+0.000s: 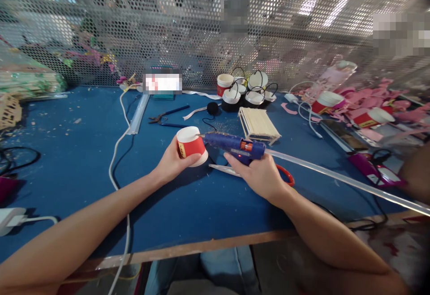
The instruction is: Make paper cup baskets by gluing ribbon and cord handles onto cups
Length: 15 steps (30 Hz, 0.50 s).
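Observation:
A red and white paper cup (192,145) is tilted in my left hand (172,163), whose fingers wrap around its side. My right hand (260,174) grips a blue hot glue gun (231,143), a small red light glowing on its body. The gun's nozzle reaches the cup's rim; whether it touches is too fine to tell. From the back of the gun a long clear glue stick (336,174) runs off to the right. Scissors (226,169) with red-orange handles lie on the table, partly hidden beneath my right hand.
Behind stand several cups with black handles (257,98) and a small wooden stick rack (260,124). Blue-handled pliers (171,117), clear glue sticks (139,113) and a white cable (117,151) lie leftward. Pink scraps (372,100) pile at right, before a perforated metal screen (188,31).

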Tool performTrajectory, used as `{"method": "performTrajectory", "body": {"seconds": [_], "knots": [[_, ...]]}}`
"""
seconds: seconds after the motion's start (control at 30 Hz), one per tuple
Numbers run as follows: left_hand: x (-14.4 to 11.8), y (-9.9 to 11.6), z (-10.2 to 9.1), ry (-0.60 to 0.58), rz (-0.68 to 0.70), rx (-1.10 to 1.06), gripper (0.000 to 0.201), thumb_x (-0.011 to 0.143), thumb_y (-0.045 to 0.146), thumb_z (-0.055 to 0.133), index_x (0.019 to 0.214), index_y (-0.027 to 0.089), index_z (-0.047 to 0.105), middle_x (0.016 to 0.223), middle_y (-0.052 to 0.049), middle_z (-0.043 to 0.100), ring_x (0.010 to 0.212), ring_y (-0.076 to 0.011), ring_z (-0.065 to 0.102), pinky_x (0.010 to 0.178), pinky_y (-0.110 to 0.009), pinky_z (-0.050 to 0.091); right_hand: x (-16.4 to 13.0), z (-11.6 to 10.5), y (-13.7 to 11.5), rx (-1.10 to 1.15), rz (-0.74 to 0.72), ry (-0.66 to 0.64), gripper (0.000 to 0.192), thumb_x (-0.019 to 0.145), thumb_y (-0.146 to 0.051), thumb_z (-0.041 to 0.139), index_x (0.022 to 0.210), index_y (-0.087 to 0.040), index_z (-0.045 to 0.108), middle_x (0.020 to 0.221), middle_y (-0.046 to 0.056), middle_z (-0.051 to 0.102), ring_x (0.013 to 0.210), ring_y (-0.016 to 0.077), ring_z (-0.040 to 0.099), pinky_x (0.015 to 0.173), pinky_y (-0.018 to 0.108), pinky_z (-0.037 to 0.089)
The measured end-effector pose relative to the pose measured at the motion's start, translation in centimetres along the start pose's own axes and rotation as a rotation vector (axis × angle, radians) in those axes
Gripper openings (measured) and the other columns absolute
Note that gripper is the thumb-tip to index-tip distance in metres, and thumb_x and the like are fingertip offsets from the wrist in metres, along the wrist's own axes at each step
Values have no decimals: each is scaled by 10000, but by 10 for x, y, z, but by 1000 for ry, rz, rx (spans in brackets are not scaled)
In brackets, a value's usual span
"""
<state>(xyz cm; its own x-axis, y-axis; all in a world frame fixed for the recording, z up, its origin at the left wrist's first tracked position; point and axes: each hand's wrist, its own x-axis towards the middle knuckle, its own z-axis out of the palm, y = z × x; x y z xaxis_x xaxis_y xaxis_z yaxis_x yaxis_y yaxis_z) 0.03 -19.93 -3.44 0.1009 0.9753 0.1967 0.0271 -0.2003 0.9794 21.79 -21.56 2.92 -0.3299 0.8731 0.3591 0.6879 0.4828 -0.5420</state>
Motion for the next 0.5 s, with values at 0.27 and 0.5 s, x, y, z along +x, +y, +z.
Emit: {"method": "performTrajectory", "body": {"seconds": [0.27, 0.5], "knots": [[0, -2, 0, -7, -5, -24, 657, 665, 319, 740, 1241, 176, 459, 1187, -111, 595, 1034, -242, 591, 921, -401, 458, -4, 5, -3, 63, 66, -5, 210, 782, -314, 546, 789, -163, 691, 665, 69, 687, 633, 216, 663, 569, 323, 526], [0, -3, 0, 3, -4, -5, 650, 660, 337, 740, 1223, 171, 461, 1186, -120, 596, 1040, -249, 589, 918, -406, 459, 1, 2, -9, 124, 169, -4, 183, 754, -293, 579, 781, -145, 683, 639, 72, 678, 630, 225, 669, 599, 348, 538]]}}
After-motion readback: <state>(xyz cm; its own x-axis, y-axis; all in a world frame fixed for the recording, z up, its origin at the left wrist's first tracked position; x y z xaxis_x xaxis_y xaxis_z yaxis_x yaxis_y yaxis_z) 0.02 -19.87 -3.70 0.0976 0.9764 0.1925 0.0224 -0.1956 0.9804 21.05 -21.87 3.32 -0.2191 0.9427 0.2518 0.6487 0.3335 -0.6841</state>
